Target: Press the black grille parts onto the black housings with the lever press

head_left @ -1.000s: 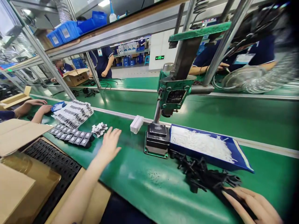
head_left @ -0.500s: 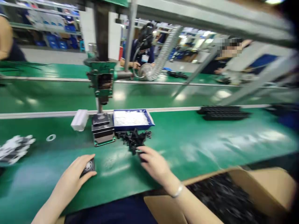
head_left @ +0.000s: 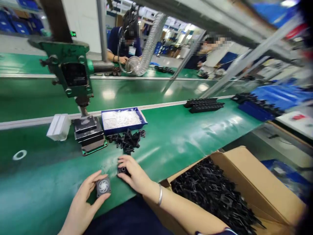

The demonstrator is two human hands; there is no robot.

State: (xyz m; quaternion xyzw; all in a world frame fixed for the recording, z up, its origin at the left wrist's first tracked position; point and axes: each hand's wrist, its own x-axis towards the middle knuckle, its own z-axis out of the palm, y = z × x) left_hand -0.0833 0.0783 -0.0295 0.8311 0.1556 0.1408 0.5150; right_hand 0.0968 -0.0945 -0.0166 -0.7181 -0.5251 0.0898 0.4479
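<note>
My left hand (head_left: 89,195) grips a small square black housing (head_left: 103,186) with a white swirl-shaped wheel in its face, thumb below and fingers above. Just to its right, my right hand (head_left: 134,174) is closed on a small black plastic part (head_left: 123,170) with a round hole; the fingers hide much of it. The two held pieces are close together but apart, low over the green bench. Beyond my right hand lies a pile of black plastic parts (head_left: 128,140). Behind that pile stands a blue tray (head_left: 143,120) of small white pieces.
A green press (head_left: 70,70) rises over a black block (head_left: 89,132), with a white block (head_left: 58,127) beside it. A white ring (head_left: 19,155) lies left. Black racks (head_left: 204,105) stand right. A cardboard box (head_left: 259,178) of black parts is at the bench edge. A co-worker (head_left: 127,42) sits opposite.
The view has swung right. My right hand has drawn back from the black pile toward my left hand, bringing a black part. The housing in my left hand now shows its face more fully.
</note>
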